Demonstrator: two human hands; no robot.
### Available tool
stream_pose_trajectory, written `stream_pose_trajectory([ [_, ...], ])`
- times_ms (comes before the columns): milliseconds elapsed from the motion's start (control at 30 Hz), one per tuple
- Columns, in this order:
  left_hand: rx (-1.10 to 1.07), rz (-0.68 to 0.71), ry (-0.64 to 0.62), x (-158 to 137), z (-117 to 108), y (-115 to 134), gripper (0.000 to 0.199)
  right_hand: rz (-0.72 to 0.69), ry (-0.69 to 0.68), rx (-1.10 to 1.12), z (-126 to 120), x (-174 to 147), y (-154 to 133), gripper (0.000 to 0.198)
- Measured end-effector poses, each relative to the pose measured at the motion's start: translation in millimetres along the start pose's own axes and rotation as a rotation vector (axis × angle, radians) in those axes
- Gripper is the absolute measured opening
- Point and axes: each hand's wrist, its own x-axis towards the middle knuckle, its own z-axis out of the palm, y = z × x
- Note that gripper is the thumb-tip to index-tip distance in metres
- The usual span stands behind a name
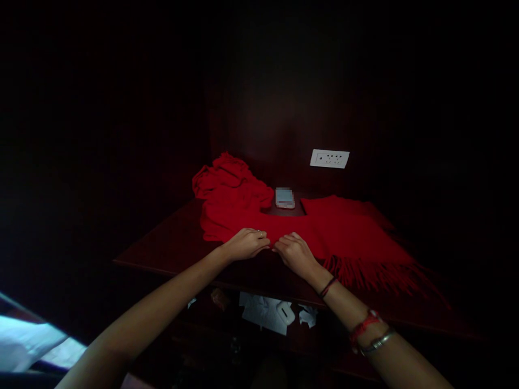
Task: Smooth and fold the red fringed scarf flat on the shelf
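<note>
A red fringed scarf [344, 232] lies across the dark tabletop, flat on the right with its tassels toward the front edge. Its left part is bunched in a crumpled heap [231, 183]. My left hand [247, 243] is closed in a pinch on the scarf's near edge, around the middle of the table. Just to its right, my right hand [295, 252] pinches the same edge, fingers curled. A small gap separates the two hands. The fingertips partly hide the cloth they grip.
Behind the scarf lies a phone [284, 198] with a blurred screen. A white socket plate [330, 159] is on the dark back wall. Below the tabletop [162, 237], a lower shelf holds papers [259, 313], a white earbud case [286, 313] and a crumpled tissue [308, 316].
</note>
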Motion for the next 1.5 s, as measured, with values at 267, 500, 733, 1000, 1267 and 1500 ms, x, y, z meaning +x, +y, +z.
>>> stream_pose_trajectory([
  [267, -0.032, -0.038, 0.022, -2.5, 4.9, -2.2, 0.023, 0.039, 0.004, -0.007, -1.5, 0.4, -0.6, 0.015],
  [500, 0.026, -0.076, 0.009, -27.0, 0.4, -10.2, 0.013, 0.033, 0.002, -0.020, 1.0, 1.2, 1.6, 0.015],
  [733, 0.041, -0.077, 0.043, -25.3, -0.6, -6.0, 0.018, 0.025, 0.008, 0.007, 0.2, 3.5, -1.1, 0.015],
  [1000, 0.033, -0.068, 0.038, -20.9, 5.7, -4.9, 0.021, 0.008, 0.002, -0.009, -1.1, 2.2, -2.0, 0.017],
  [1267, 0.051, -0.070, 0.007, -20.0, 3.8, -3.5, 0.018, -0.003, -0.016, 0.010, 1.9, 5.4, -3.4, 0.013],
  [1500, 0.050, -0.093, 0.050, -20.5, -0.5, -2.0, 0.015, 0.019, -0.003, 0.005, 1.3, 3.8, -0.4, 0.014],
])
